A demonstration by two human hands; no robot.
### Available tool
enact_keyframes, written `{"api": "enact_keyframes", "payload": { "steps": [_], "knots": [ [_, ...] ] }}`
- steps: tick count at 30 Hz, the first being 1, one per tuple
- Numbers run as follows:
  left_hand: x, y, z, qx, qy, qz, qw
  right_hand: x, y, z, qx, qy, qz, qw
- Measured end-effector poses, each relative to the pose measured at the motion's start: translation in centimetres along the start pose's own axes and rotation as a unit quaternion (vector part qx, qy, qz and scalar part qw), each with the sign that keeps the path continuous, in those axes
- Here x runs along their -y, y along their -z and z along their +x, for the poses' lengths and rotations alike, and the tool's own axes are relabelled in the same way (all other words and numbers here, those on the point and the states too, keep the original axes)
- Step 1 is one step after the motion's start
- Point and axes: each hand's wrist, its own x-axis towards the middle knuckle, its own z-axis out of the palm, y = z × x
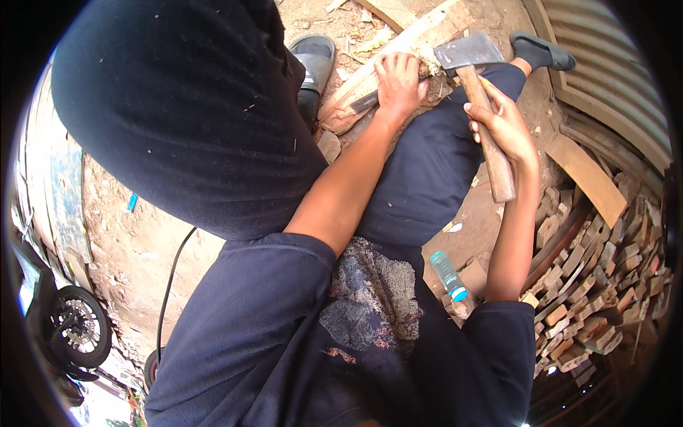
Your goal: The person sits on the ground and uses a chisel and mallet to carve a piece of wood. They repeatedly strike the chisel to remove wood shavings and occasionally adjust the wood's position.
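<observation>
My left hand [397, 85] is closed round a chisel [364, 102] with a dark metal blade, lying over a pale, pinkish wooden plank [336, 114] on the ground. The chisel's handle end looks frayed and pale. My right hand [498, 121] grips the wooden handle of a hatchet [469, 51], whose metal head is just right of the chisel's handle end, above the plank; whether they touch I cannot tell. My dark-trousered leg [427, 178] stretches beside the plank, and a sandalled foot [313, 60] stands left of it.
A corrugated metal sheet [619, 71] runs along the right, with a flat board [590, 178] and stacked wood offcuts [590, 277] below it. A clear bottle [447, 274] stands by my right elbow. At the left are a motorbike wheel [78, 324] and a black cable [171, 285].
</observation>
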Motion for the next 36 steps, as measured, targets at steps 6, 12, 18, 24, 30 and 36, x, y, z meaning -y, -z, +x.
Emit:
{"api": "enact_keyframes", "payload": {
  "steps": [6,12,18,24,30,36],
  "knots": [
    [-0.4,-0.5,0.7,-0.010,0.033,-0.017,0.999,-0.6,0.2,-1.5,-0.002,-0.010,0.083,0.997],
    [-1.5,-1.9,1.0,-0.026,0.038,-0.123,0.991,-0.1,1.3,-3.9,-0.046,0.030,0.106,0.993],
    [-2.4,-1.0,1.8,0.013,0.063,-0.127,0.990,2.4,2.1,-6.8,-0.118,0.066,0.110,0.985],
    [-2.2,-0.9,2.1,0.037,0.057,-0.131,0.989,1.9,1.0,-3.9,-0.106,0.071,0.111,0.986],
    [-2.1,-0.9,2.2,0.012,0.083,-0.155,0.984,1.5,1.6,-1.9,-0.037,0.008,0.047,0.998],
    [-2.4,-0.2,3.4,0.073,0.175,-0.164,0.968,3.3,2.3,-1.8,-0.053,0.036,0.033,0.997]
  ]
}}
